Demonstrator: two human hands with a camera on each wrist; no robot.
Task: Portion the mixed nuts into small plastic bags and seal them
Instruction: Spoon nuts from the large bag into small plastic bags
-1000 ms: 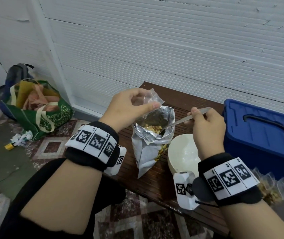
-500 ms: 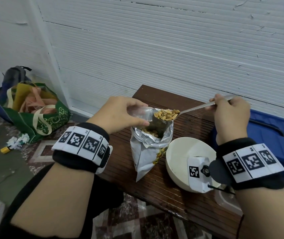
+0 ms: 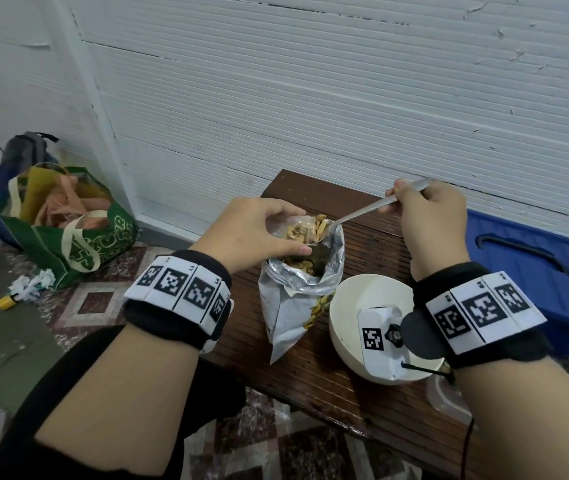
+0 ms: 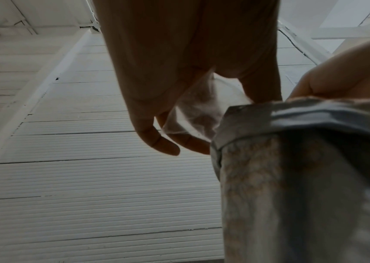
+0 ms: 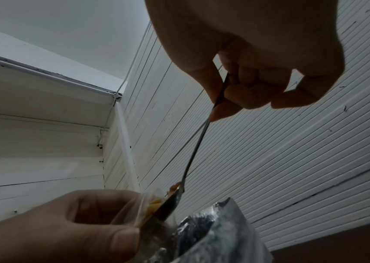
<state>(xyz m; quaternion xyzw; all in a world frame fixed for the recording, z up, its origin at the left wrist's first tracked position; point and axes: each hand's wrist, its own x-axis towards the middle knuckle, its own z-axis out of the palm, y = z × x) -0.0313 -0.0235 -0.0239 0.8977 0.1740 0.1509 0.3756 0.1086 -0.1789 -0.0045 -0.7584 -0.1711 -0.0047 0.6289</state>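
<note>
Nuts (image 3: pixel 307 228) heap on one spoon (image 3: pixel 362 213), pinched at its handle by the raised right hand (image 3: pixel 428 220). Just left of it, the left hand (image 3: pixel 252 230) pinches one small clear bag (image 4: pixel 193 113) open, above one foil pouch (image 3: pixel 297 299) on the counter (image 3: pixel 310 375). One white bowl (image 3: pixel 352 299) sits below the right wrist.

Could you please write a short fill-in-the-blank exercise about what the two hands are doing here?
1. The right hand holds a metal ____ loaded with nuts.
2. The left hand pinches a small clear plastic bag above the ____ foil pouch.
3. The round white bowl stands on the brown wooden ____.

Missing words: spoon; silver; table
</note>
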